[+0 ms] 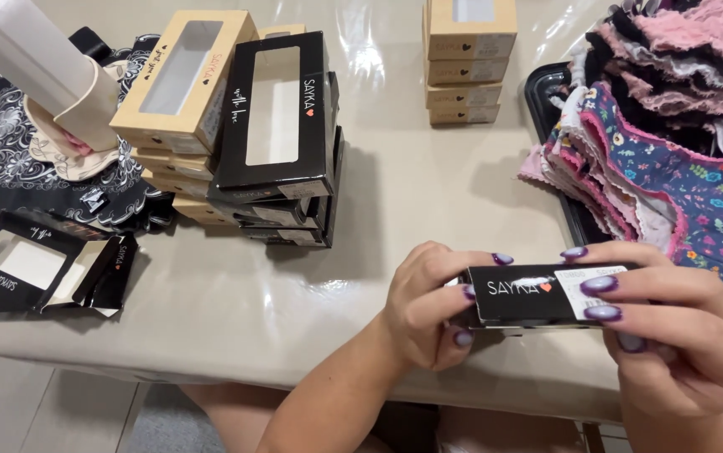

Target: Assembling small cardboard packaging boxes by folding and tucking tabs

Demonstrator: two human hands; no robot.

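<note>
Both hands, left hand (424, 306) and right hand (680, 323), hold a black box (537, 294), fingers (600, 285) pinching its ends, just below the underwear pile (672, 168).

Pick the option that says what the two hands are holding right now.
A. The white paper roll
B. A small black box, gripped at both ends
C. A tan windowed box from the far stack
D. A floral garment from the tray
B: the left hand and right hand grip opposite ends of a small black box above the table, while the tan boxes, floral garment and paper roll lie untouched.
</note>
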